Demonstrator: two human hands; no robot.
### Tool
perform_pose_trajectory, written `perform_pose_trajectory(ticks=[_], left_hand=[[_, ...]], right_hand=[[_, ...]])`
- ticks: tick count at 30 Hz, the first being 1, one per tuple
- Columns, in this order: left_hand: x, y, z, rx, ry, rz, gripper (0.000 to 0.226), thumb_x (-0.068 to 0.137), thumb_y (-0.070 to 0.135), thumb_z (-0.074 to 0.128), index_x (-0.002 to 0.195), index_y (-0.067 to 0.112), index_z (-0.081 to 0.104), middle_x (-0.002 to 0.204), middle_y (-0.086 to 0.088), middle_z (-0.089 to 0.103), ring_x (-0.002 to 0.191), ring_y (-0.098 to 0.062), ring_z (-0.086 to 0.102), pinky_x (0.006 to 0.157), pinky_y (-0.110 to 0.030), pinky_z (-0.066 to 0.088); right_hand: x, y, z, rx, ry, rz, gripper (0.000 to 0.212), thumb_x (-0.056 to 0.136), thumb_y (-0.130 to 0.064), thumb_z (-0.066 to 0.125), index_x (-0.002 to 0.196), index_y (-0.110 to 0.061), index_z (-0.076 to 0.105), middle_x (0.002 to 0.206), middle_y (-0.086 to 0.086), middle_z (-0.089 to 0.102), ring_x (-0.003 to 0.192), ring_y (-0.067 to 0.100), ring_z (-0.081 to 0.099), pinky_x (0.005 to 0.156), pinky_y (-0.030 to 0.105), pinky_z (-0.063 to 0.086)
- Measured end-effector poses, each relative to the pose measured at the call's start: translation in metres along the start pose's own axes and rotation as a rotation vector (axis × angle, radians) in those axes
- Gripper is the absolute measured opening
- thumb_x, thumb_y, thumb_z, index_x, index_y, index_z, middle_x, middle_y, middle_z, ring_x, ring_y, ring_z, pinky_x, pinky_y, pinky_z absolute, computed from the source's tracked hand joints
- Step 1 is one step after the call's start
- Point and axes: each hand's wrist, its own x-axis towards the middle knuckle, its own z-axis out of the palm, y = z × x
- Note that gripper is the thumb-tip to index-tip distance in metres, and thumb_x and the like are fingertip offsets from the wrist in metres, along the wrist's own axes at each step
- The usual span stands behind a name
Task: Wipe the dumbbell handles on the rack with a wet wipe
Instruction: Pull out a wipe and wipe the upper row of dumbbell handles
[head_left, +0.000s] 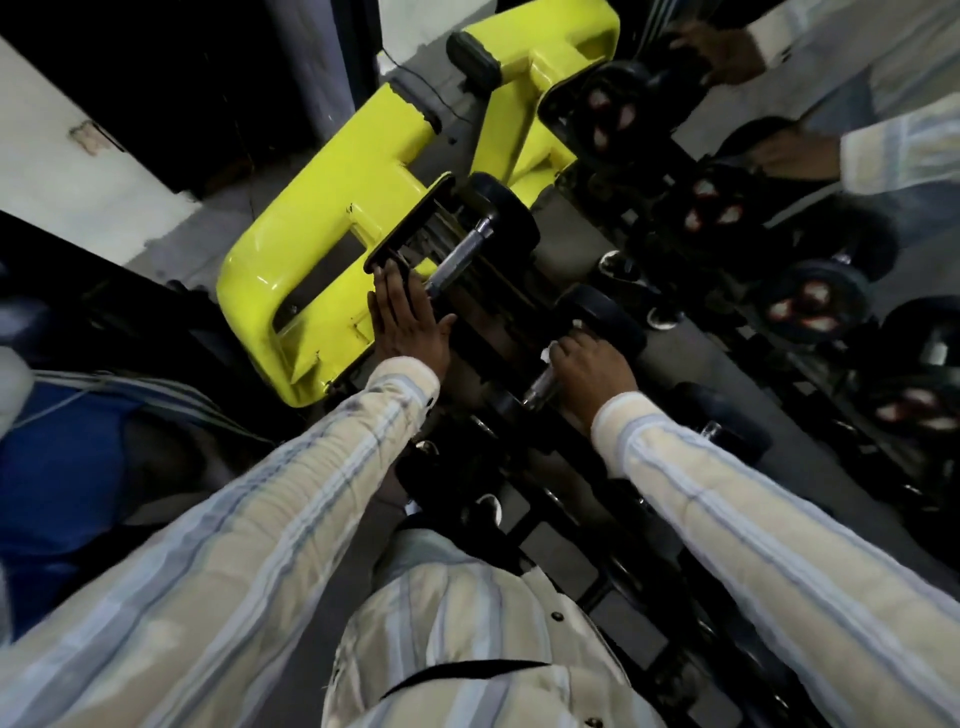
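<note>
Here, over the dumbbell rack, we reach down with both hands.

Left hand: we hold it flat, fingers straight and together, pressed against the black end of the upper dumbbell, right beside the yellow machine frame; it grips nothing.

Right hand: we curl our fingers round the handle of the nearer dumbbell, with the white wet wipe bunched under them; only a scrap shows at the knuckles.

Handles: we count two bare metal handles in plain sight, the upper handle fully uncovered and the nearer handle showing only a short length below our fist.

Dumbbells: two lie across the rack by our hands; more sit lower down and off to the right, too dark for us to count.

Mirror: at upper right we see round weight ends with red marks and reflected sleeves.

Sleeves: two, pale with blue stripes.

Elsewhere: blue cloth at the left edge.
</note>
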Motion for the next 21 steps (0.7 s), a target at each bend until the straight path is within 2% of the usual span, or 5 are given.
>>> perform_pose_trajectory(ticks=[3, 7, 13, 18, 21], left_hand=[[-0.003, 0.008, -0.021, -0.013, -0.128, -0.061, 0.086, 0.096, 0.044, 0.060, 0.160, 0.003, 0.019, 0.167, -0.022, 0.010, 0.155, -0.042, 0.008, 0.123, -0.058, 0.016], [0.000, 0.007, -0.048, -0.019, -0.283, -0.095, 0.081, 0.106, 0.042, 0.046, 0.162, 0.008, -0.001, 0.170, -0.011, -0.007, 0.158, -0.029, -0.005, 0.126, -0.049, 0.005], [-0.011, -0.003, -0.068, 0.034, -0.394, -0.109, 0.072, 0.109, 0.040, 0.038, 0.162, 0.007, 0.002, 0.171, -0.009, -0.007, 0.158, -0.025, 0.005, 0.125, -0.047, 0.015], [-0.009, -0.016, -0.071, 0.000, -0.358, -0.062, 0.070, 0.108, 0.041, 0.040, 0.162, 0.008, 0.010, 0.171, -0.010, 0.005, 0.157, -0.026, 0.011, 0.126, -0.046, 0.012], [0.006, -0.025, -0.068, -0.054, -0.331, -0.030, 0.072, 0.107, 0.042, 0.043, 0.161, 0.007, 0.012, 0.170, -0.012, 0.011, 0.156, -0.027, 0.013, 0.126, -0.045, 0.011]], right_hand=[[-0.008, -0.010, -0.004, 0.175, 0.096, 0.047, 0.012, 0.074, -0.010, 0.070, 0.086, -0.010, 0.072, 0.087, 0.012, 0.070, 0.089, 0.035, 0.068, 0.073, 0.038, 0.053], [-0.009, -0.032, -0.031, 0.875, 0.135, 0.463, 0.017, 0.091, -0.028, 0.067, 0.102, -0.019, 0.077, 0.100, 0.008, 0.075, 0.097, 0.028, 0.068, 0.080, 0.029, 0.052], [0.026, -0.055, -0.060, 1.611, 0.111, 0.625, 0.028, 0.090, 0.007, 0.059, 0.117, 0.006, 0.069, 0.095, 0.010, 0.065, 0.073, 0.018, 0.057, 0.055, 0.017, 0.045], [0.061, -0.064, -0.067, 1.245, 0.243, 0.463, 0.030, 0.085, -0.015, 0.065, 0.112, -0.008, 0.075, 0.097, 0.005, 0.073, 0.092, 0.021, 0.065, 0.084, 0.029, 0.050], [0.079, -0.067, -0.076, 0.969, 0.431, 0.254, 0.028, 0.089, -0.009, 0.060, 0.109, -0.016, 0.078, 0.101, 0.010, 0.077, 0.095, 0.029, 0.070, 0.084, 0.033, 0.054]])
